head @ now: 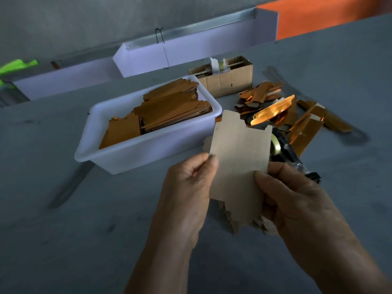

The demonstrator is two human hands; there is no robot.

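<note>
I hold a stack of flat brown die-cut cardboard blanks (237, 162) upright above the grey table (84, 240). My left hand (188, 187) pinches the top blank at its left edge between thumb and fingers. My right hand (297, 204) grips the lower right of the stack, its thumb lying across the front. The jagged lower edges of several blanks fan out below my right hand.
A white plastic tub (118, 153) of gold-faced blanks stands behind my left hand. A loose heap of shiny gold pieces (282, 111) lies at the right, with a tape dispenser (284, 149) just behind the stack. A torn cardboard box (229, 81) and white channels (191, 49) sit farther back.
</note>
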